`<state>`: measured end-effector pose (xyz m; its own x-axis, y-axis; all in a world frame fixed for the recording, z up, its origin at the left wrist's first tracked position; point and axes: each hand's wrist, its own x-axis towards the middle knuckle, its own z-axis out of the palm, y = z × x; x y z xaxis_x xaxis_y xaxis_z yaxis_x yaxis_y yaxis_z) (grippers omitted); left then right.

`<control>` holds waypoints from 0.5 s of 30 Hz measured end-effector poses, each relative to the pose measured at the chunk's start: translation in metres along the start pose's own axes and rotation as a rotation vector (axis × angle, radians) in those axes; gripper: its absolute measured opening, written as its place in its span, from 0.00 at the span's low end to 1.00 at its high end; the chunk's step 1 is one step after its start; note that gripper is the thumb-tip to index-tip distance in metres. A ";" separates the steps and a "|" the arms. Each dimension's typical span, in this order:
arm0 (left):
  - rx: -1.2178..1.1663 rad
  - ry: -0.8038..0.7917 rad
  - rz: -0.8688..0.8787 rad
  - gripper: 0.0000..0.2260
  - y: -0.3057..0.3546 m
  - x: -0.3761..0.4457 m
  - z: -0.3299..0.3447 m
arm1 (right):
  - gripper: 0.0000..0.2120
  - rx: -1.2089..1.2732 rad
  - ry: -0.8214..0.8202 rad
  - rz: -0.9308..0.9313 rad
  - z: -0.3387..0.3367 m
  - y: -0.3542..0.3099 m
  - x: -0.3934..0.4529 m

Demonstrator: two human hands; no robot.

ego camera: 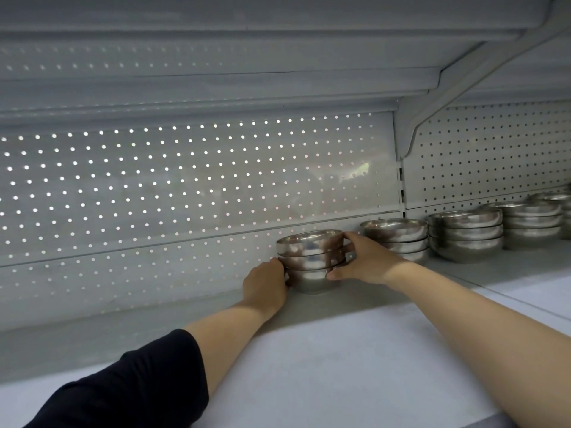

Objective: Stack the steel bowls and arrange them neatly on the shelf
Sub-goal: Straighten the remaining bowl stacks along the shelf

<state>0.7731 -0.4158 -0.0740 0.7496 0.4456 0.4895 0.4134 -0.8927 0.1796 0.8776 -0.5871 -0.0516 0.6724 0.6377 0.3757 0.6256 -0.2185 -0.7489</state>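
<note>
A stack of three steel bowls (309, 259) stands on the grey shelf (340, 350), close to the perforated back panel. My left hand (266, 284) grips the stack's lower left side. From the right, my right hand (364, 259) holds the stack, its fingers curled round the upper bowls and the thumb low on the front. To the right, more stacks line the back of the shelf: a second stack (397, 237), a third stack (466, 234) and a fourth stack (533, 222).
The perforated back panel (185, 186) runs behind the bowls. An upper shelf with a slanted bracket (463, 84) hangs overhead. A seam splits the shelf surface at the right.
</note>
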 end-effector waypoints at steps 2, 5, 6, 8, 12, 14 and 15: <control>0.005 0.000 0.001 0.13 0.000 0.000 -0.001 | 0.30 0.009 -0.002 -0.003 0.000 0.001 0.001; 0.011 -0.004 0.001 0.14 0.000 0.000 -0.001 | 0.30 -0.003 -0.002 -0.004 0.000 0.001 0.001; 0.011 -0.004 0.001 0.14 -0.001 -0.001 -0.001 | 0.30 -0.010 -0.002 -0.002 0.000 0.001 0.001; 0.008 -0.006 -0.003 0.13 0.000 -0.001 -0.001 | 0.32 -0.011 -0.004 0.001 0.000 0.001 0.001; 0.007 -0.007 -0.007 0.14 0.001 -0.002 -0.003 | 0.35 -0.026 -0.003 0.010 0.000 0.001 0.001; 0.009 -0.005 -0.007 0.13 0.001 -0.002 -0.004 | 0.37 -0.042 -0.001 0.016 0.000 0.001 0.001; 0.008 -0.007 -0.009 0.13 0.001 -0.002 -0.004 | 0.36 -0.044 0.000 0.015 0.000 0.001 0.000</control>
<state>0.7701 -0.4182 -0.0718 0.7495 0.4541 0.4818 0.4244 -0.8880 0.1768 0.8788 -0.5875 -0.0522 0.6822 0.6338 0.3646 0.6320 -0.2604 -0.7299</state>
